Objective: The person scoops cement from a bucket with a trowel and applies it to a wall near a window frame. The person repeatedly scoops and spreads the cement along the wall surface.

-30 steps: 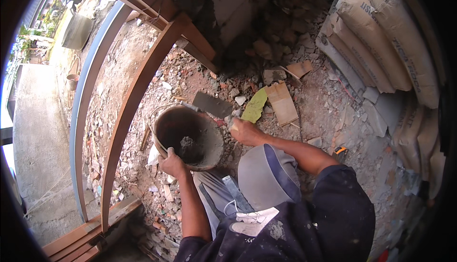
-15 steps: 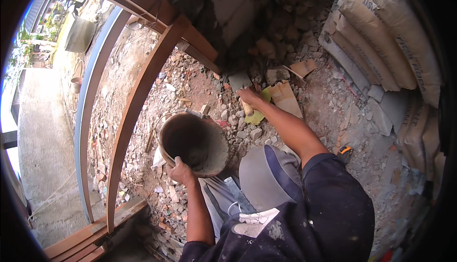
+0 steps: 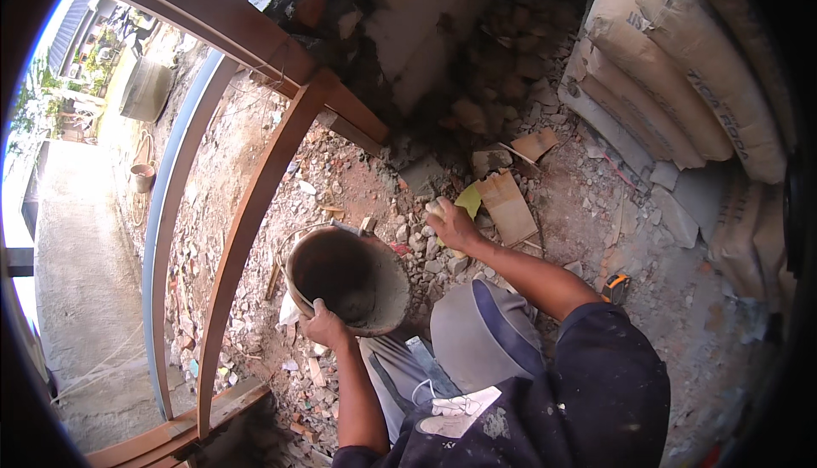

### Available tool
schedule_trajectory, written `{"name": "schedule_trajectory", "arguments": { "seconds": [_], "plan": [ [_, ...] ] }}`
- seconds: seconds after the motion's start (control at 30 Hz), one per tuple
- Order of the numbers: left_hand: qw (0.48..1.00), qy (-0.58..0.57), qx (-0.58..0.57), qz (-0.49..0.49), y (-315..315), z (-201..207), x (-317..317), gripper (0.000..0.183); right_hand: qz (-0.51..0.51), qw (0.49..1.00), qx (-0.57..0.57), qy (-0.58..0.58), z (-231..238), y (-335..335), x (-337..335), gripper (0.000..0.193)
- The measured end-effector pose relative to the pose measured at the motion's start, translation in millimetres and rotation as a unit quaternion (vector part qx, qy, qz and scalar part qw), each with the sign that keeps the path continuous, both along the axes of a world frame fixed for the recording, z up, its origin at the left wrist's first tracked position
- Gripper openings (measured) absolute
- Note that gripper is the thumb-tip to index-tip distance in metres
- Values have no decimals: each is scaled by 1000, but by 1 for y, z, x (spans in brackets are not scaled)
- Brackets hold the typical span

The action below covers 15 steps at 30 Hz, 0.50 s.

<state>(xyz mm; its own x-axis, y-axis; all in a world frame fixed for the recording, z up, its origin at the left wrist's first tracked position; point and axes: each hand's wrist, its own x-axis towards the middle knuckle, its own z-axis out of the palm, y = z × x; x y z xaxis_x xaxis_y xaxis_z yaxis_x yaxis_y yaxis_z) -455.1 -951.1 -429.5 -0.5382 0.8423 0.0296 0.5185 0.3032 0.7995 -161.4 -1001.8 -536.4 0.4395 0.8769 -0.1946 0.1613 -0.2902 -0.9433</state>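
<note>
A dark bucket, smeared with grey mortar, tilts open in front of my knees. My left hand is closed on its near rim, thumb over the edge. Beyond the bucket, to its right, my right hand is closed around the handle of a trowel. The trowel's flat grey blade points away from me, close to the foot of the rough masonry; the fist mostly hides the handle. A grey mass lies deep in the bucket, partly in shadow.
Stacked paper sacks stand at the right. Brown frame bars curve up at the left. Cardboard and a yellow-green scrap lie on rubble beside my right hand. An orange-black tape measure lies near my right elbow.
My right hand has drawn back toward me with the trowel, away from the masonry. My left hand keeps its hold on the bucket rim. The view has shifted slightly.
</note>
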Motion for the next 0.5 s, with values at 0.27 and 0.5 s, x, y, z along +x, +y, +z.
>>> {"name": "schedule_trajectory", "arguments": {
  "seconds": [0.27,0.5],
  "plan": [
    [999,35,7,-7,6,-13,-6,33,68,997,-44,4,10,-38,-9,31],
    [999,40,16,7,-5,-13,-4,37,-24,915,-66,397,-37,12,50,33]
  ]
}}
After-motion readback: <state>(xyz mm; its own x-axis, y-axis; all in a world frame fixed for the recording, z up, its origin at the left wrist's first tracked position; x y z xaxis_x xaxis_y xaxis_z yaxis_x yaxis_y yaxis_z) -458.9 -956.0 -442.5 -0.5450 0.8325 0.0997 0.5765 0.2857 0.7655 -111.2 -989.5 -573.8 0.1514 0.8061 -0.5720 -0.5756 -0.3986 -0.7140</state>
